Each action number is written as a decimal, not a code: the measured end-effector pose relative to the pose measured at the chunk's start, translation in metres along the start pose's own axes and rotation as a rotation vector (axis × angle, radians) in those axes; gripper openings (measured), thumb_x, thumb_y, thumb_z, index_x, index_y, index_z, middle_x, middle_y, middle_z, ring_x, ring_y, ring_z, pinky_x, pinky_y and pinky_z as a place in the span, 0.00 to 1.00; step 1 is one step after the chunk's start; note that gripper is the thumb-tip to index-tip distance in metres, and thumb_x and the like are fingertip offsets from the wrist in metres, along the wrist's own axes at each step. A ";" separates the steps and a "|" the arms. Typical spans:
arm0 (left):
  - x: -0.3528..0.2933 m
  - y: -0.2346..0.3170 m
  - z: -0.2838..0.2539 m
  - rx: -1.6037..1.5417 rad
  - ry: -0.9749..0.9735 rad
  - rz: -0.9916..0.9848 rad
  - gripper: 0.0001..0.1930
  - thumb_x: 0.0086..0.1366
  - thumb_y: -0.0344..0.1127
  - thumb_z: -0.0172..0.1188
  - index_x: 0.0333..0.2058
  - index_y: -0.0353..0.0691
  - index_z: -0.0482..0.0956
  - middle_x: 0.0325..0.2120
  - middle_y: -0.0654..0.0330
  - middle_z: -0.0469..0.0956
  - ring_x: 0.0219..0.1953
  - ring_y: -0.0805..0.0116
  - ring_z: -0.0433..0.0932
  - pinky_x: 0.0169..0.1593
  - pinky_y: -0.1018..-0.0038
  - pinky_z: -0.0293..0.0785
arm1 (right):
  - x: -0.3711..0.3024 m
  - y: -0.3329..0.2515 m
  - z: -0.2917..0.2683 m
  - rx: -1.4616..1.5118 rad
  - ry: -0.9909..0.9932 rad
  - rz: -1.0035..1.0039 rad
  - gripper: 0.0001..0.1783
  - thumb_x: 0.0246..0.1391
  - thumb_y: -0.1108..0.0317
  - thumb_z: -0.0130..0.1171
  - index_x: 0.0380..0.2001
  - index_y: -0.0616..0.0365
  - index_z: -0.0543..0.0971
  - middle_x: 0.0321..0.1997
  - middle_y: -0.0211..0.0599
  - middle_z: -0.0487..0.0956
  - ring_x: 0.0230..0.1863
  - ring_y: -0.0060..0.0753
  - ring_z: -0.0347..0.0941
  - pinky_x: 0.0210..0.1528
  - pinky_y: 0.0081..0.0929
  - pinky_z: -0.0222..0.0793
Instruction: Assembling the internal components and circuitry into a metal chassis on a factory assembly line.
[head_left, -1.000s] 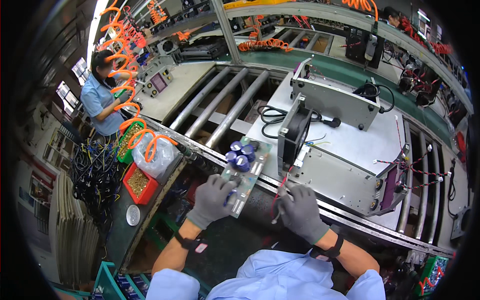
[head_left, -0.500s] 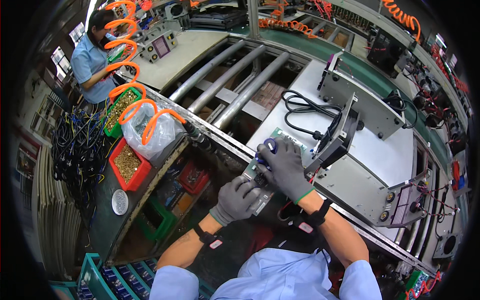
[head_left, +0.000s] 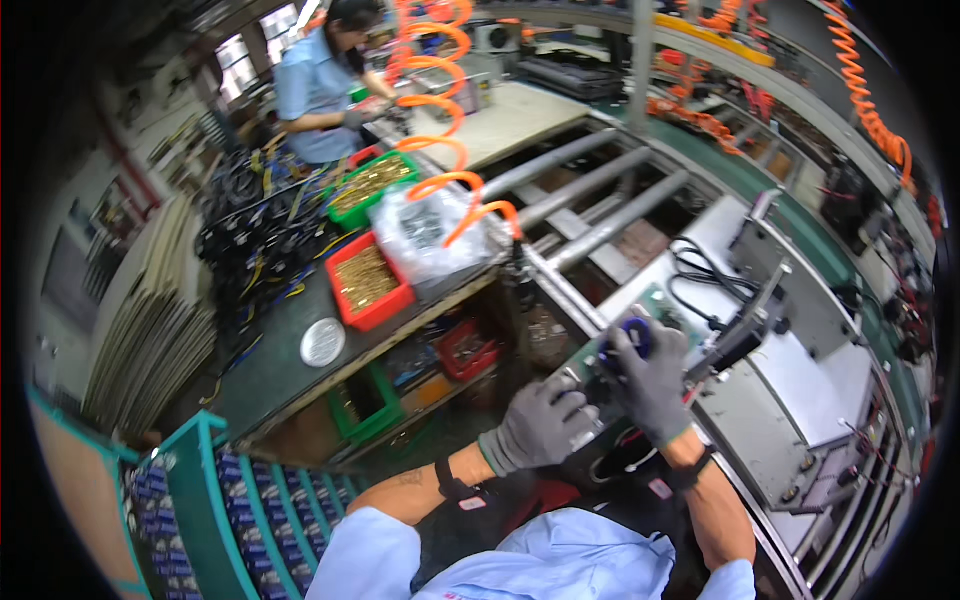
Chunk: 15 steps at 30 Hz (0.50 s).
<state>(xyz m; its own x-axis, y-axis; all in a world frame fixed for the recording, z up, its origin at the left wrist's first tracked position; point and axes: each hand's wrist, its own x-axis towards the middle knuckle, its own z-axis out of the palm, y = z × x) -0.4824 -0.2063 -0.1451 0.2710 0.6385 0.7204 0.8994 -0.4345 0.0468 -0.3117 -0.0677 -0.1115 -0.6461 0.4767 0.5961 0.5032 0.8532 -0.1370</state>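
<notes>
My left hand (head_left: 540, 422), in a grey glove, grips the near left end of a green circuit board (head_left: 668, 308). My right hand (head_left: 652, 385), gloved the same way, lies over the board's middle, fingers closed around a dark blue round part (head_left: 634, 338) on it. The board is tilted and held just off the edge of the roller bench; the gloves hide much of it. Beside the board's far end stands an open grey metal casing (head_left: 765, 310) with a coiled black power cord (head_left: 705, 285).
Left of me, a side bench carries a red bin (head_left: 368, 282) and a green bin (head_left: 370, 190) of brass-coloured parts, a plastic bag (head_left: 430, 235), a white dish (head_left: 322, 343) and bundled cables (head_left: 255, 230). An orange coiled hose (head_left: 440, 140) hangs over it. A co-worker (head_left: 320, 90) stands beyond.
The view has swung left, so the bench, casing and hands appear farther right. Both hands stay on the circuit board, with little change in grip.
</notes>
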 end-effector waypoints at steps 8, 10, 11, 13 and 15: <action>-0.012 0.014 -0.134 -0.026 0.071 -0.017 0.11 0.56 0.38 0.68 0.38 0.47 0.80 0.34 0.62 0.78 0.40 0.56 0.81 0.43 0.61 0.79 | -0.023 -0.060 -0.093 0.747 0.201 0.048 0.33 0.51 0.60 0.71 0.59 0.57 0.73 0.58 0.55 0.72 0.53 0.54 0.72 0.56 0.46 0.70; -0.034 -0.003 -0.170 0.187 0.039 -0.220 0.11 0.51 0.32 0.65 0.35 0.45 0.78 0.34 0.58 0.78 0.39 0.52 0.79 0.43 0.58 0.77 | -0.041 -0.067 -0.116 1.009 0.175 0.239 0.32 0.55 0.56 0.65 0.60 0.60 0.71 0.53 0.50 0.75 0.52 0.42 0.75 0.53 0.38 0.73; -0.048 -0.018 -0.186 0.254 0.087 -0.405 0.08 0.57 0.33 0.63 0.35 0.43 0.78 0.34 0.56 0.78 0.37 0.50 0.78 0.45 0.58 0.76 | -0.054 -0.069 -0.129 1.156 0.158 0.347 0.31 0.57 0.55 0.62 0.60 0.61 0.72 0.52 0.49 0.75 0.51 0.38 0.76 0.52 0.36 0.74; -0.082 -0.057 -0.221 0.414 0.150 -0.721 0.08 0.67 0.35 0.62 0.41 0.39 0.80 0.37 0.51 0.79 0.42 0.50 0.78 0.50 0.58 0.75 | -0.078 -0.056 -0.156 1.017 -0.029 0.696 0.29 0.67 0.49 0.52 0.58 0.64 0.74 0.52 0.42 0.78 0.48 0.30 0.77 0.53 0.30 0.73; -0.124 -0.112 -0.262 0.643 0.071 -0.951 0.18 0.70 0.39 0.61 0.53 0.35 0.80 0.49 0.47 0.81 0.51 0.48 0.80 0.57 0.58 0.75 | -0.102 -0.034 -0.171 1.298 -0.113 0.949 0.25 0.71 0.50 0.49 0.56 0.61 0.76 0.50 0.36 0.79 0.46 0.25 0.77 0.52 0.27 0.73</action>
<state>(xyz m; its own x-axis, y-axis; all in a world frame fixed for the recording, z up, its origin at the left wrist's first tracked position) -0.7070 -0.4032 -0.0580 -0.6127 0.4884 0.6213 0.7442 0.6212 0.2455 -0.1646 -0.1813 -0.0320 -0.4670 0.8731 -0.1402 -0.0375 -0.1779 -0.9833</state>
